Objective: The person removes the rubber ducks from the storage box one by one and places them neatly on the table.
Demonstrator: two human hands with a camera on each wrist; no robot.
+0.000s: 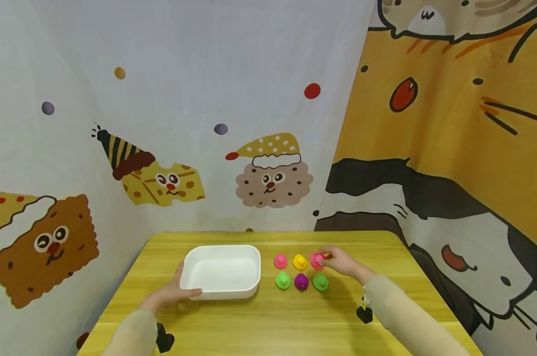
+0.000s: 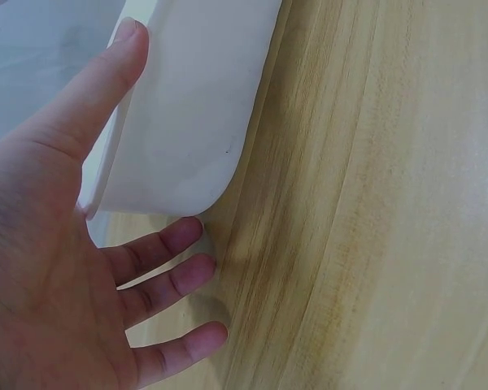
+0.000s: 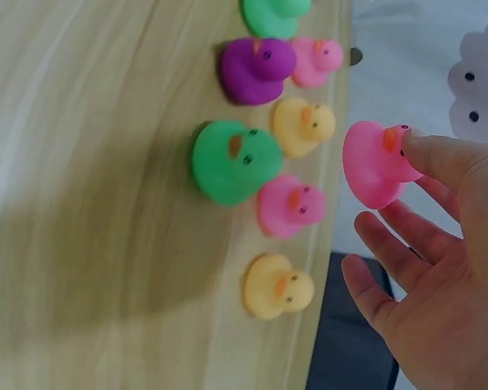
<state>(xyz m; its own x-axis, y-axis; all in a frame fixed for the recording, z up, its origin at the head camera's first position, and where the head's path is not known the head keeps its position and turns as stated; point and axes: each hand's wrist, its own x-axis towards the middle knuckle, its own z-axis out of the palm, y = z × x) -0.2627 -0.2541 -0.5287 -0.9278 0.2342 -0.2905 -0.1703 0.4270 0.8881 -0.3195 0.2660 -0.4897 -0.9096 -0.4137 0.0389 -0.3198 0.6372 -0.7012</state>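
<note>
A white plastic tub (image 1: 221, 271) stands on the left of the table. My left hand (image 1: 172, 290) rests at its near left corner, thumb along the rim; in the left wrist view the other visible fingers are spread, nearly straight, by the tub's lower corner. My right hand (image 1: 343, 262) pinches a pink toy duck (image 3: 378, 165) between thumb and fingers, above the table. Below it in the right wrist view are a green duck (image 3: 234, 162), a purple duck (image 3: 256, 71), another pink duck (image 3: 290, 205) and a yellow duck (image 3: 278, 286).
The ducks sit in two rows to the right of the tub, with a pink duck (image 1: 280, 261) and a green duck (image 1: 283, 281) nearest it. Behind the wooden table (image 1: 268, 326) hangs a cloth backdrop (image 1: 197, 99) with cartoon prints.
</note>
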